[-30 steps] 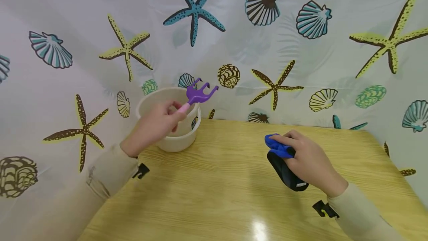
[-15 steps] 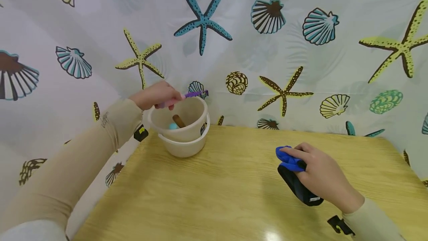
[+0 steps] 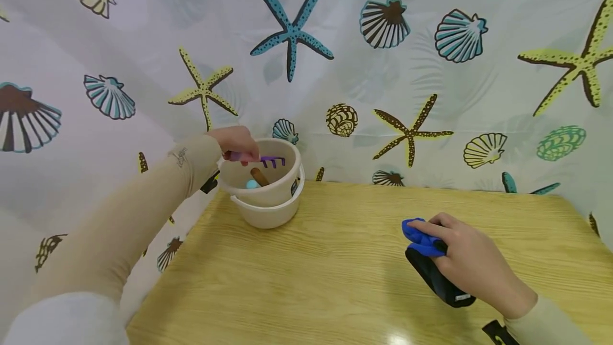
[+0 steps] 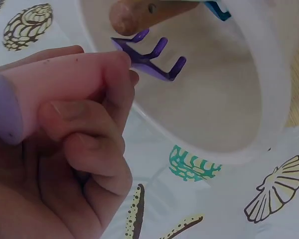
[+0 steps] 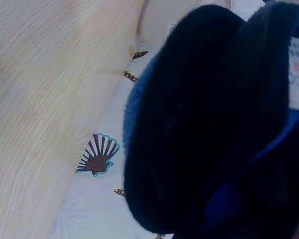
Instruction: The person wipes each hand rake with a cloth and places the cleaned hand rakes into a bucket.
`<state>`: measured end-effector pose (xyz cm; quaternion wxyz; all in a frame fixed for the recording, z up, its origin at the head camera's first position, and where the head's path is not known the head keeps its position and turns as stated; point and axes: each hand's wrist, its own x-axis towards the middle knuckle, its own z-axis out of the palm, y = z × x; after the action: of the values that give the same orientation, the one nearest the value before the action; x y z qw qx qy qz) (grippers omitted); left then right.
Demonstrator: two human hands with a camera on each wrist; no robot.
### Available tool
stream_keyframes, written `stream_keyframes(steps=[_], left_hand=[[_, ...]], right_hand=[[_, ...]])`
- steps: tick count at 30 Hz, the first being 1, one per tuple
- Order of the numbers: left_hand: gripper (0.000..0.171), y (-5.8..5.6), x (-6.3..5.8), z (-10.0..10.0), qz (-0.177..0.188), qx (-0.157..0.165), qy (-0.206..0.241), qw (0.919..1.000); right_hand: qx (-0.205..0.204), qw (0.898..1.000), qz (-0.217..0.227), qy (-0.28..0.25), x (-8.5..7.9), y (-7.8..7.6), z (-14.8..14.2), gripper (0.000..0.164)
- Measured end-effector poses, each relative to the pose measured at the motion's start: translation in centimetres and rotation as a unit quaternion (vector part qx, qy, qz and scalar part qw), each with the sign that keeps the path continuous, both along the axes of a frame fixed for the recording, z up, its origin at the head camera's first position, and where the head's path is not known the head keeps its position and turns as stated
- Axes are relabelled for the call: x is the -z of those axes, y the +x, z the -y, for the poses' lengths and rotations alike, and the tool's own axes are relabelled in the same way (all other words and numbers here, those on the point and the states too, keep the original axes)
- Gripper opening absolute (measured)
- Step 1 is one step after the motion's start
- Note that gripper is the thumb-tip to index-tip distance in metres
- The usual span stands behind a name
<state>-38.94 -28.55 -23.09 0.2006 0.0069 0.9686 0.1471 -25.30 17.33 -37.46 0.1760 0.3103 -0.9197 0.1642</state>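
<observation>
My left hand (image 3: 235, 141) grips the pink handle of a small hand rake (image 3: 273, 161) at the mouth of a whitish bucket (image 3: 268, 216). Its purple tines point down inside the rim; the left wrist view shows the fingers curled round the handle (image 4: 65, 74). A brown wooden handle (image 3: 259, 176) and a light blue thing (image 3: 251, 183) lie in the bucket. Over the right of the table, my right hand (image 3: 471, 260) pinches a folded black and blue fabric item (image 3: 436, 280) with a white tag. Close up, this soft item (image 5: 199, 124) hides most of the right wrist view.
The bucket's pale carrying handle (image 3: 239, 202) hangs down its front. A wood-grain table (image 3: 306, 281) spreads out below both hands. Behind and to the left hangs a white curtain (image 3: 364, 81) printed with starfish and shells.
The left hand has carried the hand rake over the bucket and lowered it, its tines turning from upward to downward. The right hand keeps its fabric item; the head view has shifted slightly.
</observation>
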Motion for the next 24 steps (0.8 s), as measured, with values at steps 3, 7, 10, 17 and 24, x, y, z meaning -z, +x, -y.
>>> stream_keyframes(steps=[3, 7, 10, 17, 24], left_hand=[[0.027, -1.1, 0.7, -0.4, -0.014, 0.013, -0.033, 0.9993], [0.025, -2.3, 2.0, -1.3, -0.047, 0.025, -0.093, 0.9942], [0.016, -2.8, 3.2, -1.9, -0.047, 0.040, -0.120, 0.9908], [0.026, -2.5, 5.9, -2.5, 0.009, 0.056, -0.088, 0.9945], [0.027, -0.9, 6.0, -2.5, -0.022, 0.048, -0.043, 0.9977]], right_hand=[[0.003, 1.000, -0.006, 0.003, 0.0, 0.0, -0.1, 0.045], [0.002, 1.000, -0.009, 0.006, 0.1, 0.0, -0.1, 0.044], [-0.001, 1.000, -0.009, 0.008, 0.4, 0.1, -0.2, 0.046], [-0.002, 1.000, -0.001, 0.012, 1.0, 0.1, -0.3, 0.044], [-0.006, 1.000, 0.019, 0.016, 1.1, -0.4, -0.4, 0.043]])
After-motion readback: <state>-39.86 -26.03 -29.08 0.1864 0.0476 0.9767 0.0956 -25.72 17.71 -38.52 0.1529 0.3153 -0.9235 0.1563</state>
